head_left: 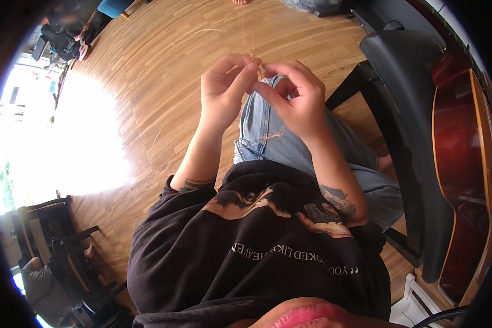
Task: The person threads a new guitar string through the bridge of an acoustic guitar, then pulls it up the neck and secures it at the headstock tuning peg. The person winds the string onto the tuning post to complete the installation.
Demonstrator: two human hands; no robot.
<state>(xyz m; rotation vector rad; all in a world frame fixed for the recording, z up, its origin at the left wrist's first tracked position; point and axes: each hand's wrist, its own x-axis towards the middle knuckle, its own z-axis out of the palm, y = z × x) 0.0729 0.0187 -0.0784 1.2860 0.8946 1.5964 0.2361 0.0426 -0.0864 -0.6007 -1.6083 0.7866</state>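
Above my lap, my left hand [227, 87] pinches a small bunch of thin, straw-coloured strands [243, 41] between thumb and fingertips. My right hand [292, 95] is beside it, with curled fingers and thumb closed on the same strands just below. The two hands' fingertips nearly meet, so part of the bunch is hidden. Loose ends fan upward over the wooden floor, and more thin ends dangle over my jeans [273, 147] near my right wrist.
A red-brown guitar [456, 164] stands at my right beside a black padded bench [399, 82]. At lower left, a person [44, 284] is by a dark chair [54, 235]. A bare foot [240, 1] shows at the top, near a blue seat [112, 6]. Sunlight glares on the wooden floor [169, 65].
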